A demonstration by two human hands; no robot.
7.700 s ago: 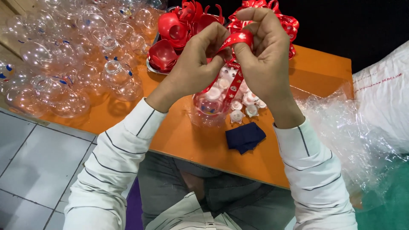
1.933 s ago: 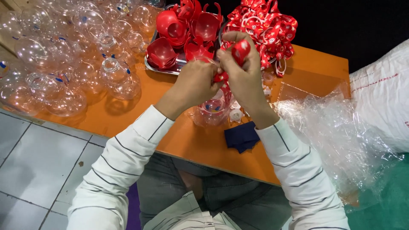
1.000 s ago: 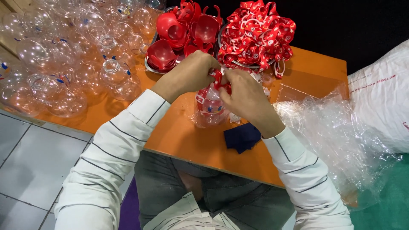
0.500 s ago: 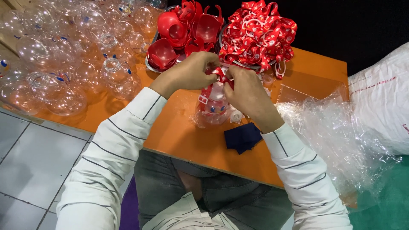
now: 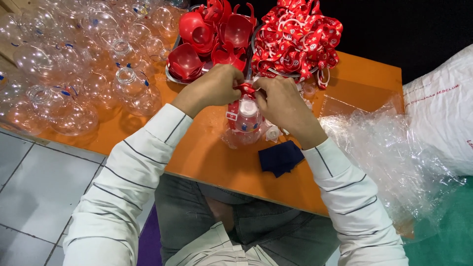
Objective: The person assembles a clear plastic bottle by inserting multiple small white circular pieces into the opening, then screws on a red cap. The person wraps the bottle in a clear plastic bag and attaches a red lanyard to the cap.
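- Left hand: fingers curled in, tips pinching the red strap at the neck of the clear round bottle.
- Right hand: fingers bent close, pinching the same strap from the other side; both hands almost touching.
- Bottle stands upright on the orange table, just below the hands, beside a dark blue cloth.
- Since half a second ago: hands have stayed at the bottle neck, barely shifted.
- Heap of red straps lies behind.

Orange table, clear bottles, cloth
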